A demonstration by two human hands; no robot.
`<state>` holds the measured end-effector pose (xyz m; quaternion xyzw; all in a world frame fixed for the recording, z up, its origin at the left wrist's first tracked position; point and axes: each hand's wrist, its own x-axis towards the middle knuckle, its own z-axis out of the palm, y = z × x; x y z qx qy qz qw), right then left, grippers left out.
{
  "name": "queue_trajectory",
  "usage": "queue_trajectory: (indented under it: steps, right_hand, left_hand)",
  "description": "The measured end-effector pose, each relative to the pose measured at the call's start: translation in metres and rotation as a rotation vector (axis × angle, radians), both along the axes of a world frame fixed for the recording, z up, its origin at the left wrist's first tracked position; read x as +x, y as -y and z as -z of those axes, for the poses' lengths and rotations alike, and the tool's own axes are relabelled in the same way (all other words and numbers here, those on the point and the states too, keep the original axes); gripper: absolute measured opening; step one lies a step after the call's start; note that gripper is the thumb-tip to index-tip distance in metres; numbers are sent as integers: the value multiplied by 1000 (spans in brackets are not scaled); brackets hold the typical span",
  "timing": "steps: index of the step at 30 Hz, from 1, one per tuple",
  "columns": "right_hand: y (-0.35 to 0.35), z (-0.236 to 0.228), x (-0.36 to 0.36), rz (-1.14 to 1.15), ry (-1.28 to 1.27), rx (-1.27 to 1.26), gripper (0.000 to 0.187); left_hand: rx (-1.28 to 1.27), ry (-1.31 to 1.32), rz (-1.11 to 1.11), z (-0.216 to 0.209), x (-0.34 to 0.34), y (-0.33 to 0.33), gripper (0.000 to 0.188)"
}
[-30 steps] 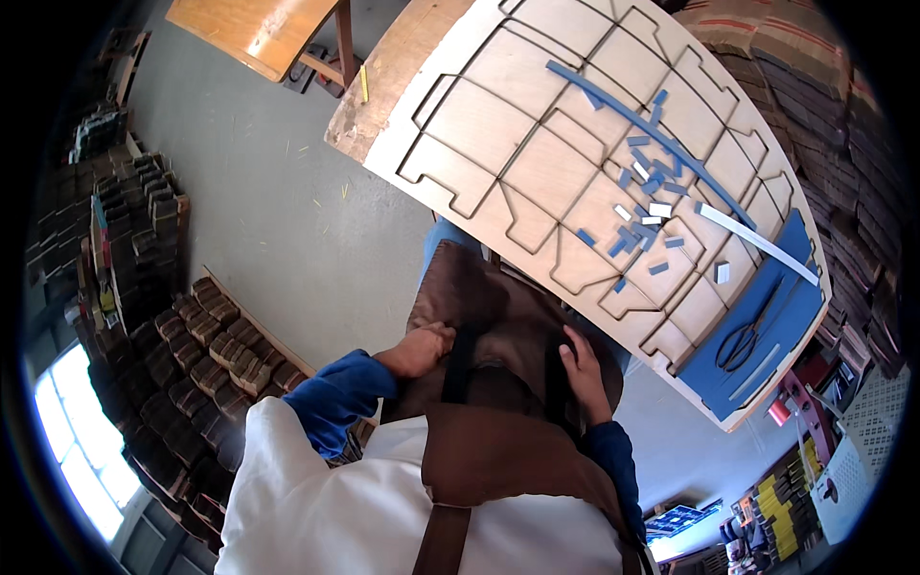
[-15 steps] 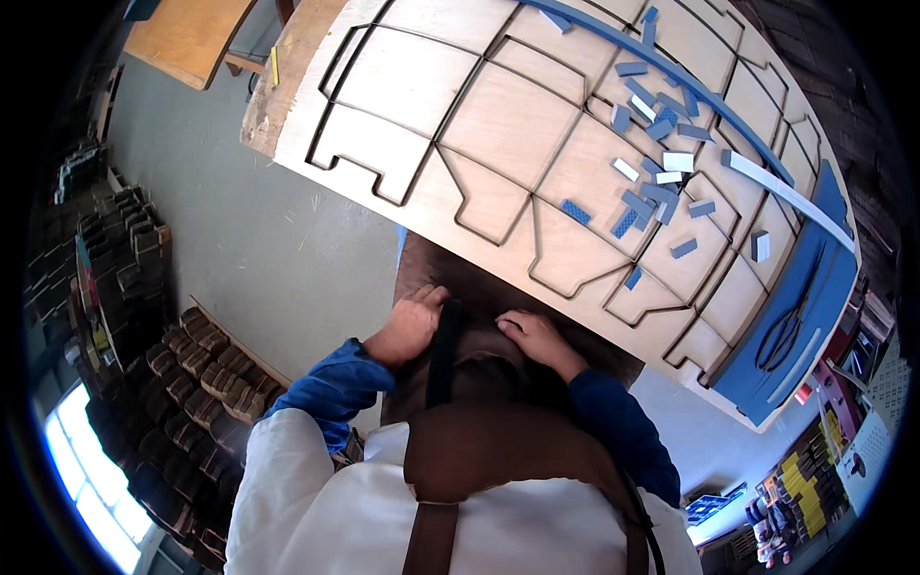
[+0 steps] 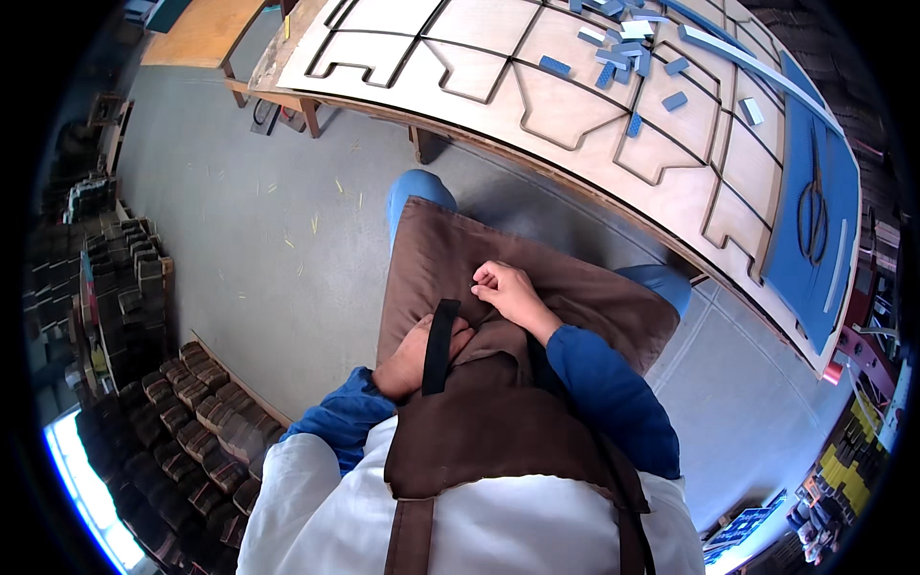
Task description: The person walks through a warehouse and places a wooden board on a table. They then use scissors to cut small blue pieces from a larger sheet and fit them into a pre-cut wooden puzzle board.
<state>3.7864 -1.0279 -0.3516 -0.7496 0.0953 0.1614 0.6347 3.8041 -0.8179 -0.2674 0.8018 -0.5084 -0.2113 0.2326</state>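
Observation:
I wear a brown apron (image 3: 565, 287), its lower part spread over my lap. My left hand (image 3: 412, 356) is closed at the bunched apron cloth near my waist, its fingers partly hidden behind a black strap (image 3: 439, 347). Slightly farther out, over the lap, my right hand (image 3: 510, 292) has its fingers curled together in a pinch. Whatever lies between those fingertips, if anything, is too small or hidden to tell.
Ahead stands a table with a wooden die board (image 3: 460, 57) set with dark metal strips. Blue and white foam blocks (image 3: 623, 62) lie scattered on it. Scissors (image 3: 813, 211) rest on a blue sheet (image 3: 795, 249) at right. Stacked dark blocks (image 3: 211, 402) fill the left.
The view has shifted, so the board sits higher and more floor and lap show. My right hand has moved left and outward; my left hand has come lower, partly behind the black strap.

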Motion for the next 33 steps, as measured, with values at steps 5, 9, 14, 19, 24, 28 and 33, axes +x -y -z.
queue_trajectory:
  steps: [5, 9, 14, 19, 24, 28, 33]
  right_hand:
    - [-12, -6, 4, -58, 47, -106, 18]
    - [-15, -6, 7, -82, 130, -181, 13]
    - [-5, -10, 12, -122, 107, -171, 9]
    - [-1, -6, 14, -150, 147, -137, 10]
    - [0, -3, 12, -134, 169, -119, 12]
    - [1, -9, 11, -129, 182, -97, 13]
    - [0, -14, 12, -180, 167, -187, 15]
  left_hand:
    - [14, -20, -39, -10, -4, -10, 28]
    - [12, -30, -59, -4, -4, -13, 30]
    - [12, -67, -97, -6, -2, -12, 31]
    - [46, -65, -112, -5, -2, -12, 31]
    - [68, -58, -124, 3, -5, -17, 29]
    - [136, -106, -124, 1, -3, -14, 28]
    - [134, -110, -127, 0, -3, -13, 28]
